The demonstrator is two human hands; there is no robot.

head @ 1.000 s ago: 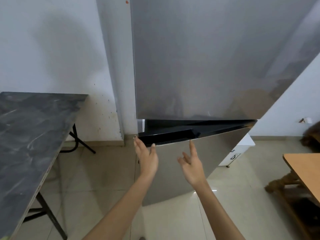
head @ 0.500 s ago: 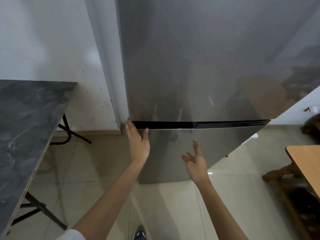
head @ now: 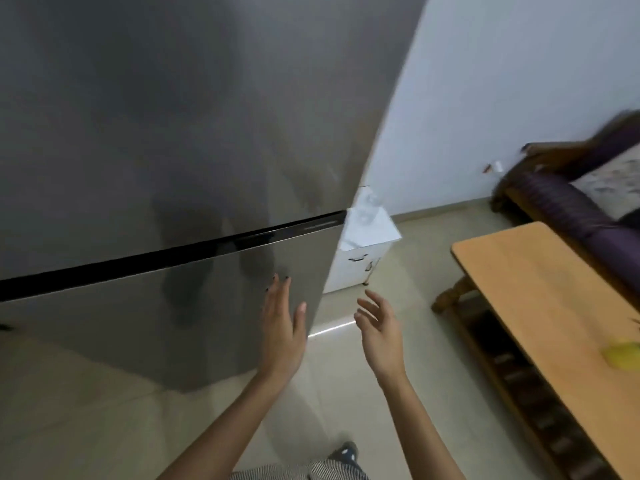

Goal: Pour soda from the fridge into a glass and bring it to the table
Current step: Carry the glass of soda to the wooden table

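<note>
The fridge is big, grey and a little shiny, and it fills the room up above and to the left of the person's hands. A thin black line runs across it between the top door and the bottom door, and both doors look closed. The left hand is flat and wide open, fingers straight, holding nothing. Its fingertips reach up to the bottom door near the right edge, but I cannot tell if they really touch it. The right hand is just beside it, away from the fridge, open with the fingers loosely curled, and it holds nothing too. To the right of that hand stands a wooden table with something yellow on it. A small white cabinet stands beyond the hands, beside the fridge.
</note>
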